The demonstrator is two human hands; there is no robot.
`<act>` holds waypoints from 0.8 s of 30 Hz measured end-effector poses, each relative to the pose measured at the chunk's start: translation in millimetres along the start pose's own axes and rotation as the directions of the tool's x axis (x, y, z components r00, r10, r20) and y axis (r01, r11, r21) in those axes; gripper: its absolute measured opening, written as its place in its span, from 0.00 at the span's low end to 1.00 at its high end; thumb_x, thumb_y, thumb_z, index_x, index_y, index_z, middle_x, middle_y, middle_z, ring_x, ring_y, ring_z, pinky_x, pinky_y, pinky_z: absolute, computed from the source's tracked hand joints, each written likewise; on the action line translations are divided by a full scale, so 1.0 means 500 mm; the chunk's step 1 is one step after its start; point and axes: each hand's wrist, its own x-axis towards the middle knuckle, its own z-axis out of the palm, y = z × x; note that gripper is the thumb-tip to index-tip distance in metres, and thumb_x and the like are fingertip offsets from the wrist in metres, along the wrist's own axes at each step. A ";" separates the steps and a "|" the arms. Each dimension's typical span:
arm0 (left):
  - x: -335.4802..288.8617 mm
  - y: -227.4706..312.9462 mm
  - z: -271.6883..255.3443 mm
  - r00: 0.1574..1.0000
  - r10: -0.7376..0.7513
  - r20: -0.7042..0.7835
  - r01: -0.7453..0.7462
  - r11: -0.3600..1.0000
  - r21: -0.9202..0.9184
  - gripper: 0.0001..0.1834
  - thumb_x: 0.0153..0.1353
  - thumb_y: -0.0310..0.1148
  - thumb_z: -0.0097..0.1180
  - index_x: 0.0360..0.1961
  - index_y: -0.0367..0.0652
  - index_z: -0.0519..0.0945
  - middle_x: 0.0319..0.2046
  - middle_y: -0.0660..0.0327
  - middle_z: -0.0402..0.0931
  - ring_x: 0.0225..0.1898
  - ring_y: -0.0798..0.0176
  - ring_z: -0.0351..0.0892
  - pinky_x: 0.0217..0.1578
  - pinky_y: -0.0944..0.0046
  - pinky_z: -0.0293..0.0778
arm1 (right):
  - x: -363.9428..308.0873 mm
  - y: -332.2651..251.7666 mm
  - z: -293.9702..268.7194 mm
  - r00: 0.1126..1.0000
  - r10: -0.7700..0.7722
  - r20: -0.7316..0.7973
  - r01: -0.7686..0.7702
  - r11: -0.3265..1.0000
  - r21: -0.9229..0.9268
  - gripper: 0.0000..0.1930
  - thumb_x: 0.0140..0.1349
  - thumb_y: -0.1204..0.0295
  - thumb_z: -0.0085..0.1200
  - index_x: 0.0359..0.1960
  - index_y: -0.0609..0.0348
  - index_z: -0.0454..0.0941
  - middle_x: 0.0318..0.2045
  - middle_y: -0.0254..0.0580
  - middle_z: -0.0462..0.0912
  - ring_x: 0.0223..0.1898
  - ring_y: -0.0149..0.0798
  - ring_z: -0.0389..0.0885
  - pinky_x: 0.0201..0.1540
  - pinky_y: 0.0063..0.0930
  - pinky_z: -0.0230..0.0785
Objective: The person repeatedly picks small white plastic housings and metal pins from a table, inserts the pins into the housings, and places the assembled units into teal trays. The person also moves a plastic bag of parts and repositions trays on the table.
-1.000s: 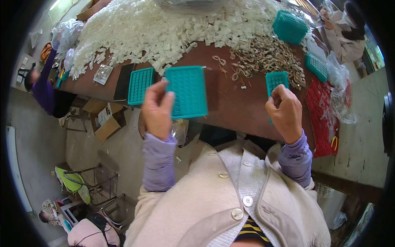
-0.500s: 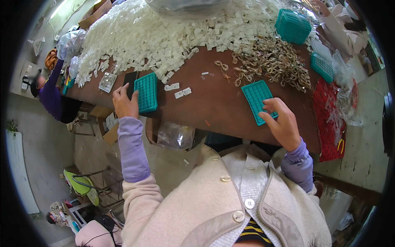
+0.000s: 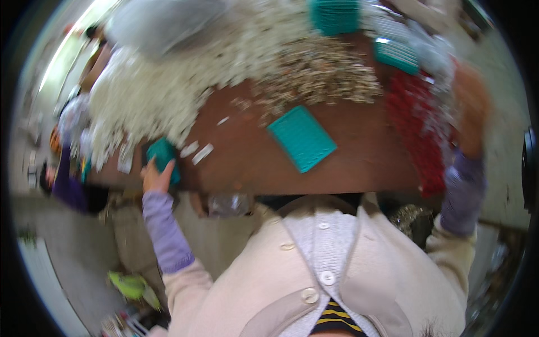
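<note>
Over at the left, my left hand [image 3: 156,177] grips the near end of a teal tray [image 3: 163,150], thumb along its right side and fingers at its left. My right hand [image 3: 470,104] is a smear of motion at the far right, by the clear plastic bags [image 3: 435,56]; its fingers cannot be made out. A second teal tray [image 3: 303,139] with rows of cells lies slanted on the brown table [image 3: 247,163], apart from both hands. A few small white pieces [image 3: 202,154] lie to the right of the left tray.
A large heap of white pieces [image 3: 151,95] covers the table's far left, with a clear bag [image 3: 163,22] on it. Beyond the middle tray lies a pile of brown cord loops [image 3: 320,73]. Stacked teal trays [image 3: 335,16] and a red cloth [image 3: 412,123] are at the right. Other people work nearby.
My right hand has left the right-hand tray and swung far right, past the red cloth. My left hand has come over its tray's near end. The whole view has shifted and blurred.
</note>
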 end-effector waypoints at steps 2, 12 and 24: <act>0.010 0.007 0.005 0.998 -0.055 -0.001 0.055 0.998 0.013 0.53 0.58 0.65 0.69 0.74 0.39 0.69 0.70 0.33 0.66 0.73 0.34 0.64 0.72 0.44 0.63 | -0.004 0.051 0.031 0.997 0.051 0.049 -0.051 0.999 -0.003 0.10 0.65 0.66 0.66 0.33 0.59 0.79 0.31 0.46 0.82 0.34 0.48 0.83 0.43 0.43 0.75; 0.028 0.077 -0.013 0.974 -0.217 0.070 0.139 0.807 0.574 0.51 0.64 0.83 0.38 0.81 0.66 0.61 0.78 0.44 0.54 0.76 0.40 0.60 0.70 0.39 0.66 | 0.098 0.240 -0.026 0.973 -0.213 -0.089 0.196 0.966 -0.167 0.12 0.69 0.65 0.60 0.49 0.57 0.83 0.29 0.51 0.78 0.31 0.48 0.81 0.42 0.44 0.75; -0.087 0.892 -0.070 0.274 0.961 0.026 -0.773 0.237 -0.589 0.19 0.72 0.33 0.62 0.59 0.34 0.82 0.50 0.51 0.83 0.53 0.54 0.85 0.54 0.58 0.78 | 0.147 0.353 0.089 0.800 0.177 0.573 -0.531 0.653 0.540 0.18 0.53 0.80 0.42 0.37 0.72 0.86 0.29 0.49 0.87 0.26 0.37 0.87 0.30 0.26 0.81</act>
